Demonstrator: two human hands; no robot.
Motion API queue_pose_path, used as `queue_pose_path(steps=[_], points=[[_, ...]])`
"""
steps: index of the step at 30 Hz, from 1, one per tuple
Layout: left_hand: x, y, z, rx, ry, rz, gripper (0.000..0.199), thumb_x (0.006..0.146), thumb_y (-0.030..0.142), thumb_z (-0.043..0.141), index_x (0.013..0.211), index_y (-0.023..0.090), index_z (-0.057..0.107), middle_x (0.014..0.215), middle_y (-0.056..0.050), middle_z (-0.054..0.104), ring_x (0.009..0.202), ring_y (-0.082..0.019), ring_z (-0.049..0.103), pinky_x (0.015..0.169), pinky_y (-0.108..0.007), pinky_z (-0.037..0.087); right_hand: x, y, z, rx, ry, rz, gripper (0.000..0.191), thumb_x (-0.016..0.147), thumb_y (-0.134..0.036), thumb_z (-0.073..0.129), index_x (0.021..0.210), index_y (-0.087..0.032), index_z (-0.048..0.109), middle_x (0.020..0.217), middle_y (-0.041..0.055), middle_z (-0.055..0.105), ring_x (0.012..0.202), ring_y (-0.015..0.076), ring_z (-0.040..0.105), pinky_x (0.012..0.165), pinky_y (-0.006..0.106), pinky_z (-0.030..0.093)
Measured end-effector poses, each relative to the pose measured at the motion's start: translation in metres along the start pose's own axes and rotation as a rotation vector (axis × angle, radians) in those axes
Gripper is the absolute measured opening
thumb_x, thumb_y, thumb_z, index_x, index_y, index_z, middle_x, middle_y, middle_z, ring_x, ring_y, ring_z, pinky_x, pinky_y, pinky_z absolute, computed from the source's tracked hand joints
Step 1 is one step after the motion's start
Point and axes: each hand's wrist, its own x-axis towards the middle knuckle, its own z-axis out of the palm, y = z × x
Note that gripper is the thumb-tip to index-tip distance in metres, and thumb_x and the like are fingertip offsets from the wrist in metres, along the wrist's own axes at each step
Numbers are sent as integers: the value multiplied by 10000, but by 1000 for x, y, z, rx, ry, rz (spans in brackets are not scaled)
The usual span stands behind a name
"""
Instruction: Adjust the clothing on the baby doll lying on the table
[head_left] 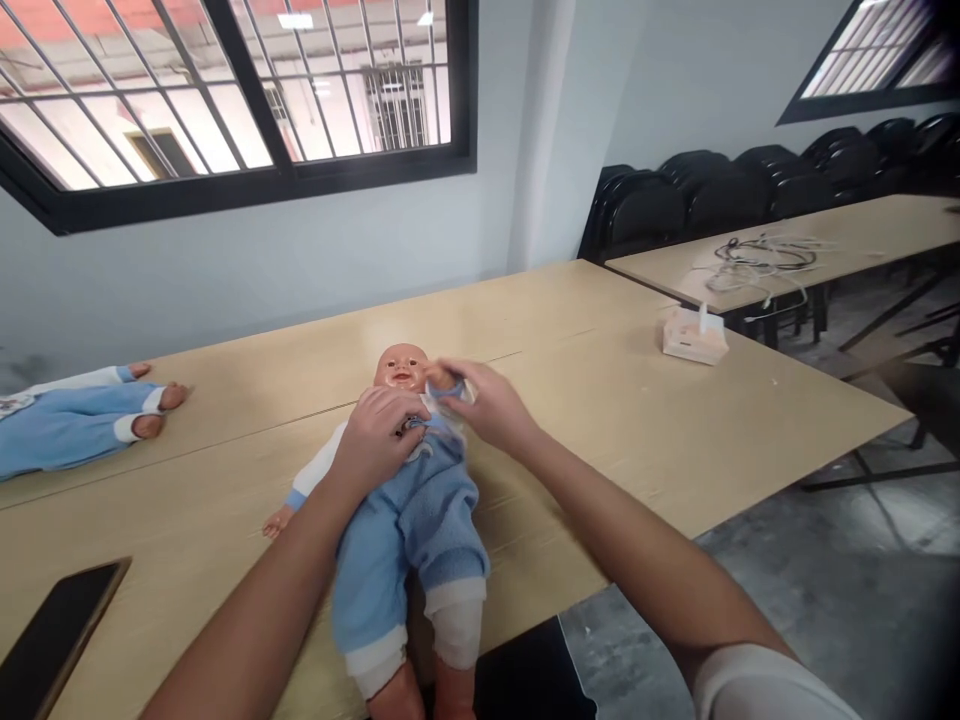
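Note:
A baby doll [442, 510] in a blue and white outfit lies on its back on the table, head toward the wall and feet toward me. My left hand [382, 432] rests over its chest, fingers curled on the outfit near the collar. At the doll's bent arm [442, 380], my right hand [495, 405] has its thumb and fingers around the cuffed wrist, close beside the face. The doll's other arm [304, 485] stretches out to the left, partly behind my left forearm. Some fabric under my fingers is hidden.
A second doll [67, 420] in similar clothes lies at the far left of the wooden table [600, 450]. A dark phone [60, 630] is at the near left. A tissue box [694, 335] stands on the right. Cables [772, 255] lie on another table, before stacked black chairs [720, 190].

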Motion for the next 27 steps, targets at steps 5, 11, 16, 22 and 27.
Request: queue_pose_path(steps=[5, 11, 16, 22, 27], points=[[1, 3, -7, -20, 64, -74, 91, 882, 134, 623, 895, 223, 637, 920, -18, 730, 947, -207, 673, 893, -354, 499, -12, 5, 0, 124, -283, -124, 417, 881, -124, 626, 1281, -242, 643, 1260, 89, 685, 1173, 242, 619, 1023, 428, 489], [-1, -7, -4, -7, 11, -66, 124, 864, 99, 645, 912, 214, 648, 939, -21, 729, 946, -206, 666, 901, -361, 490, -20, 1, 0, 467, -373, -38, 235, 983, -278, 578, 1190, -215, 670, 1149, 78, 678, 1121, 226, 597, 1002, 414, 470], [-2, -14, -7, 22, -26, 66, 107, 897, 123, 658, 936, 222, 651, 961, -26, 735, 944, -202, 672, 904, -369, 489, -19, -10, 14, 514, -281, 178, 257, 966, -447, 632, 974, -193, 672, 955, 53, 664, 921, 204, 604, 860, 361, 487], [2, -11, -11, 64, -52, 123, 52, 955, 182, 635, 934, 227, 646, 942, -27, 733, 932, -197, 672, 889, -364, 496, -18, -18, 11, 509, -318, 203, 357, 946, -530, 637, 845, -189, 659, 852, 37, 643, 856, 196, 571, 816, 344, 457], [8, 25, -28, 96, -7, -2, 250, 917, 365, 715, 1090, 222, 606, 1087, -70, 695, 1065, -249, 619, 959, -414, 480, -18, -13, 7, 646, -303, 340, 424, 942, -602, 609, 869, -185, 619, 820, 21, 615, 790, 175, 550, 762, 320, 444]])
